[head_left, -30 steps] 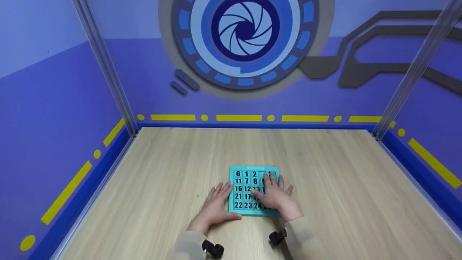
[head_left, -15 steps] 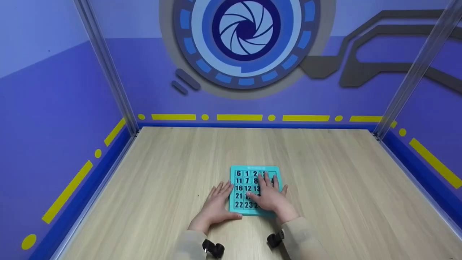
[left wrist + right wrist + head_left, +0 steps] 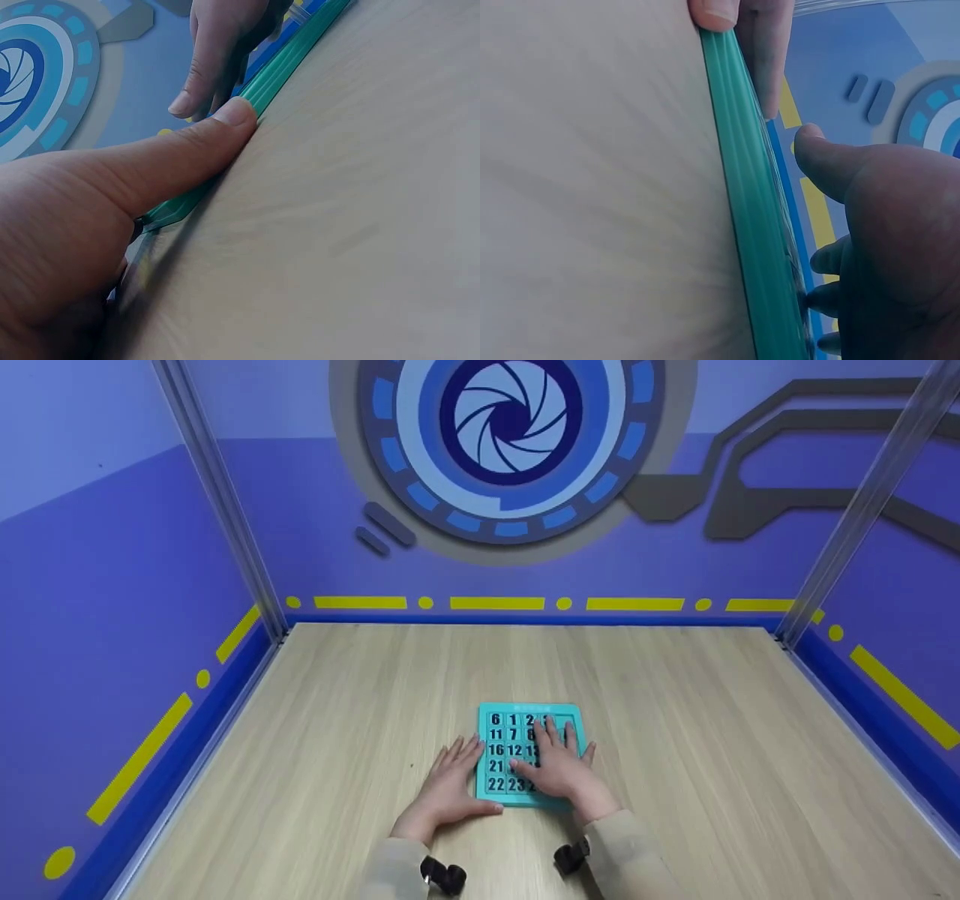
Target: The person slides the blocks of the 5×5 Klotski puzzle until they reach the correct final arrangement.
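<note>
A turquoise number slide puzzle (image 3: 530, 708) lies flat on the table, its black-numbered tiles in rows. My left hand (image 3: 446, 791) braces its near left corner, straight fingers along the left side and thumb against the front edge. In the left wrist view that thumb (image 3: 180, 154) presses the green side wall. Spread over the right part of the puzzle, my right hand (image 3: 559, 769) has its fingertips on the upper tiles and covers several numbers. The top right slot, partly behind a finger, holds no tile. From the right wrist view, the right thumb (image 3: 825, 154) stands out straight.
The pale wooden table (image 3: 360, 682) reaches back to a blue-purple wall (image 3: 247, 525) with yellow dashes. Metal posts (image 3: 225, 510) stand at its back corners. A black wrist camera (image 3: 444, 876) sits at the left sleeve, another black camera (image 3: 571, 856) at the right.
My right hand has shifted a little left across the tiles. The 3 tile has slid left, so the gap is now at the top right corner. The left hand stays put.
</note>
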### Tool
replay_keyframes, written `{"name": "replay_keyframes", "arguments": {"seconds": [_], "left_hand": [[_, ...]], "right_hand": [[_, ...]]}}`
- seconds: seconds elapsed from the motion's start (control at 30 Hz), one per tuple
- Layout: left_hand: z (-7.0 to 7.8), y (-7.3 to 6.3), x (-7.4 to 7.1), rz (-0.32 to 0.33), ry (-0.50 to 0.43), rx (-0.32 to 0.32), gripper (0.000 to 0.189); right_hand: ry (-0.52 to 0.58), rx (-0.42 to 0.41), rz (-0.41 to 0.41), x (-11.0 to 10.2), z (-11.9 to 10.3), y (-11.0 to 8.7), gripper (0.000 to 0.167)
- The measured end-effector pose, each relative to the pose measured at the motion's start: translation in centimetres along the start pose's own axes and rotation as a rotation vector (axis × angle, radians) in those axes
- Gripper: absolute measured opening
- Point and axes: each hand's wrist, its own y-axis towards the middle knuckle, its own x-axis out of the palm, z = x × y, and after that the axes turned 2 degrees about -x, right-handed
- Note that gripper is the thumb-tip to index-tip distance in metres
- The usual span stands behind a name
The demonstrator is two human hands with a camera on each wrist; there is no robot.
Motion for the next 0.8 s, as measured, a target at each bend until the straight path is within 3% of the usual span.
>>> {"name": "replay_keyframes", "arguments": {"seconds": [0.43,0.8], "left_hand": [[0.0,0.0,-0.2,0.005,-0.001,0.005,0.113],[0.1,0.0,-0.1,0.006,-0.006,0.017,0.114]], "right_hand": [[-0.009,-0.004,0.015,-0.5,0.1,0.0,0.090],[-0.030,-0.010,-0.044,-1.5,1.8,-1.2,0.091]]}}
